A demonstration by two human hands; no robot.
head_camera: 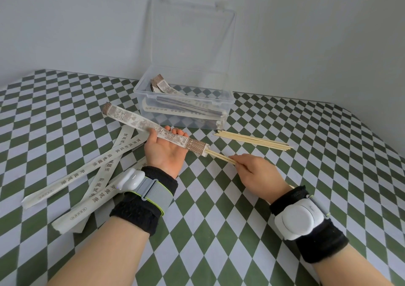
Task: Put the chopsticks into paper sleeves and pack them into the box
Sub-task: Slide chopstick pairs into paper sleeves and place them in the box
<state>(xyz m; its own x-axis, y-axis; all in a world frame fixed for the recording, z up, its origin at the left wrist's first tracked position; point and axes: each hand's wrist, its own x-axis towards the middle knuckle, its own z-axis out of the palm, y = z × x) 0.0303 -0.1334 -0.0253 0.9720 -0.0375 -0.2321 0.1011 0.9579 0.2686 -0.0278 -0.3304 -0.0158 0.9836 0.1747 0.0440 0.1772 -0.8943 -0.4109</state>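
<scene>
My left hand [163,152] holds a brown-patterned paper sleeve [133,120], fingers curled over it, palm up above the table. A pair of wooden chopsticks [220,157] sticks partly out of the sleeve's right end. My right hand [258,174] pinches the chopsticks' outer end. The clear plastic box [225,101], lid up, stands behind and holds several sleeved chopsticks [175,101]. Loose bare chopsticks [254,141] lie on the table right of the box's front.
Several empty white paper sleeves [105,171] lie in a pile on the left of the green-and-white checked tablecloth [306,165]. A white wall rises behind the table. Both wrists wear black bands with white sensor units.
</scene>
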